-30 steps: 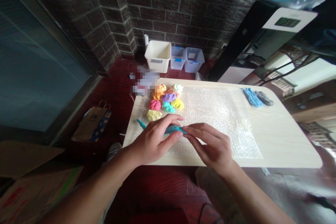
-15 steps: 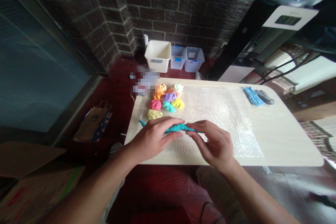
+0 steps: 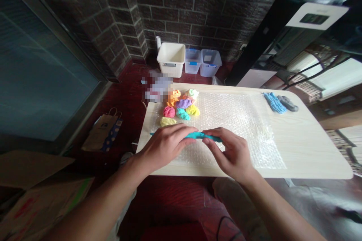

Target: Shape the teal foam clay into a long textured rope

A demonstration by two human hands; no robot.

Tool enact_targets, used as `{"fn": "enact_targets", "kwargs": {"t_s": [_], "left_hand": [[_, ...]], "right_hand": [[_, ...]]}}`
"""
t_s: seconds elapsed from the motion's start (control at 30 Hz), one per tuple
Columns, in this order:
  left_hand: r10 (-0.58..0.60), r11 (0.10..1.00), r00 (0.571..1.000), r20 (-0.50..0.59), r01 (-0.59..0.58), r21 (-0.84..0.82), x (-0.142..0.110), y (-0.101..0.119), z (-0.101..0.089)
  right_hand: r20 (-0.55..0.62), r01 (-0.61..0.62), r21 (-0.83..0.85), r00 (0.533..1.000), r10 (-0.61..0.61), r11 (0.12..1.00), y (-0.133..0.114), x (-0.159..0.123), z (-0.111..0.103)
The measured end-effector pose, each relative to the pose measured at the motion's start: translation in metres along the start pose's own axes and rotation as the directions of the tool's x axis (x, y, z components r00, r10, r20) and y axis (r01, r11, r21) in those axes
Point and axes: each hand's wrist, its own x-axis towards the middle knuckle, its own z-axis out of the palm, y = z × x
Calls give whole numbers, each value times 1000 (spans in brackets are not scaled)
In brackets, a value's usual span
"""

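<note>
Thumb and fingers of the left hand [image 3: 165, 144] pinch a teal strip [image 3: 198, 135] of soft, clay-like stuff; the right hand [image 3: 233, 153] pinches it just beside, thumb below, fingers above; the strip spans both sets of fingertips, its thin tip poking out beyond the left knuckles; light, even pressure from both thumbs would probably keep it from tearing between them; just beyond the fingers, coloured lumps [image 3: 183, 103] lie on bubble wrap [image 3: 234, 116]; well to their right, a blue lump [image 3: 274, 102] rests on the table [image 3: 311, 150]
</note>
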Motion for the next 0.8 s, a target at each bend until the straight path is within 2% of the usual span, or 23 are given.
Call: {"fn": "enact_targets", "kwargs": {"t_s": [0.13, 0.2, 0.37, 0.43, 0.53, 0.63, 0.7, 0.77, 0.8], "left_hand": [[60, 996, 998, -26, -58, 65, 1, 1, 0], [57, 996, 998, 11, -58, 65, 1, 1, -1], [-60, 991, 994, 93, 47, 127, 0, -11, -6], [-58, 987, 994, 96, 43, 155, 0, -17, -4], [-43, 983, 992, 120, 21, 180, 3, -18, 5], [-35, 975, 980, 195, -9, 223, 11, -10, 14], [-55, 970, 966, 252, -8, 242, 16, -6, 17], [-95, 975, 964, 250, 39, 219, 19, -7, 18], [-134, 978, 968, 212, 95, 183, 19, -10, 17]], "right_hand": [[74, 48, -3, 996, -47, 999, 2, -2, 1], [66, 48, -17, 997, -47, 999, 3, -2, 1], [17, -136, -33, 990, 137, 990, 13, -1, -4], [88, -157, -56, 983, 162, 986, 18, -1, -5], [196, -82, -113, 975, 103, 990, 22, -2, -3], [271, -21, -174, 960, 68, 984, 22, -5, 0], [298, -65, -230, 945, 134, 971, 24, -7, 0], [322, -92, -310, 926, 196, 946, 30, -10, -4], [318, -94, -343, 925, 210, 935, 34, -11, -7]]}}
